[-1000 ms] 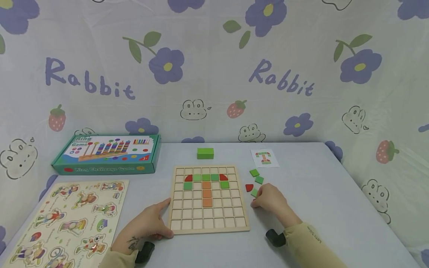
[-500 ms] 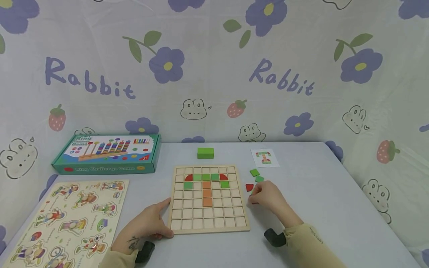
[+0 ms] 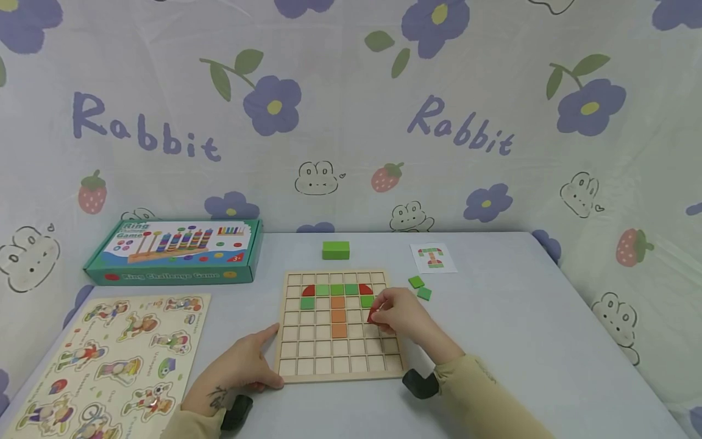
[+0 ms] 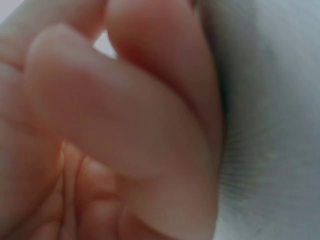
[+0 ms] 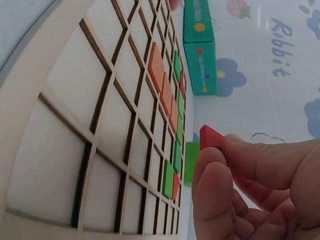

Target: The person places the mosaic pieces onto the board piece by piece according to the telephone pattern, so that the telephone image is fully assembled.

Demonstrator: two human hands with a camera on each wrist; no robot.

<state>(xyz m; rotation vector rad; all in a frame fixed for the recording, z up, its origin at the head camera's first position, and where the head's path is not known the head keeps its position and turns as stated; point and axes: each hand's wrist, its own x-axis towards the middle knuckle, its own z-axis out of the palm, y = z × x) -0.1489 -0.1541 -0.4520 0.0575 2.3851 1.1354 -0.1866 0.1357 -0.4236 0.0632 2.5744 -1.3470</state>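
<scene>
Red at the fingertips: the piece (image 3: 371, 315) is pinched between thumb and index finger of the right hand (image 3: 410, 316), one end sticking out past them. It is held over the right part of the wooden board (image 3: 340, 378), near a green tile (image 3: 367, 302) set in the grid; the right wrist view shows it raised off the surface. That hand reaches in from the lower right, back of the hand up, the other fingers curled toward the palm. Two loose tiles (image 3: 425, 294) lie on the table just beyond it.

The left hand (image 3: 241, 363) rests at the board's left side, thumb at the near corner and index finger extended to the edge, the two spread wide. Its wrist view, blurred and close, shows mostly skin, so the other fingers' hold is hard to tell.
</scene>
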